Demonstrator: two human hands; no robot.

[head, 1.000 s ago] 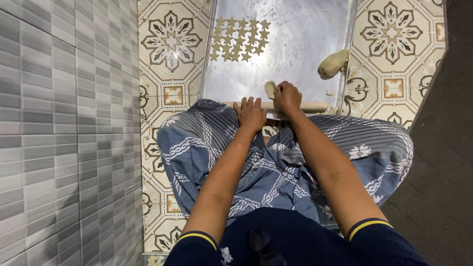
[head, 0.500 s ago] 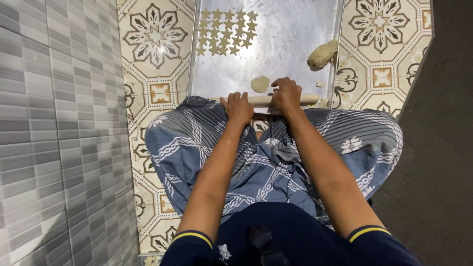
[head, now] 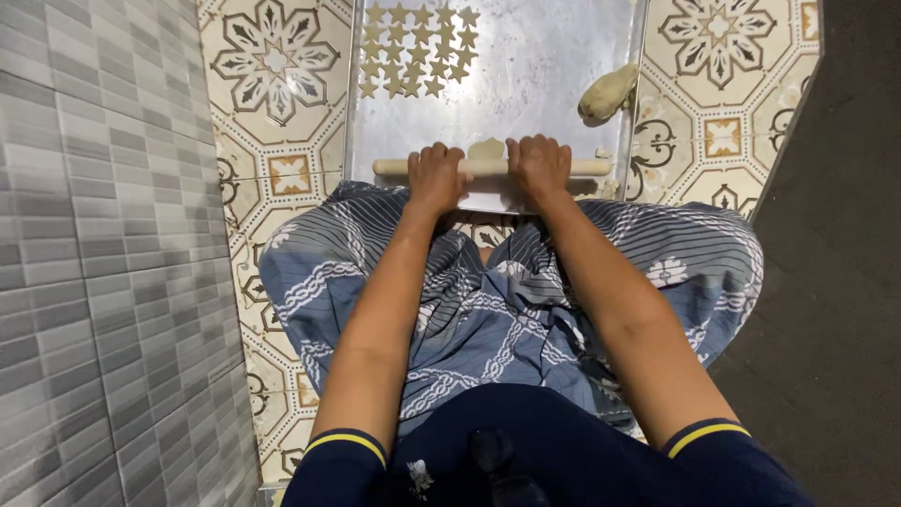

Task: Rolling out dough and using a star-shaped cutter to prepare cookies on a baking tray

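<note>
Pale wooden rolling pin (head: 491, 167), now gripped by left hand (head: 436, 176) and right hand (head: 539, 165), has been drawn nearer over the small dough piece (head: 486, 149) on the metal tray (head: 554, 66)

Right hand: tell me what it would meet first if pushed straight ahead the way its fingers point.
The right hand on the wooden rolling pin would probably meet only bare metal tray; the small dough piece lies just to its left.
</note>
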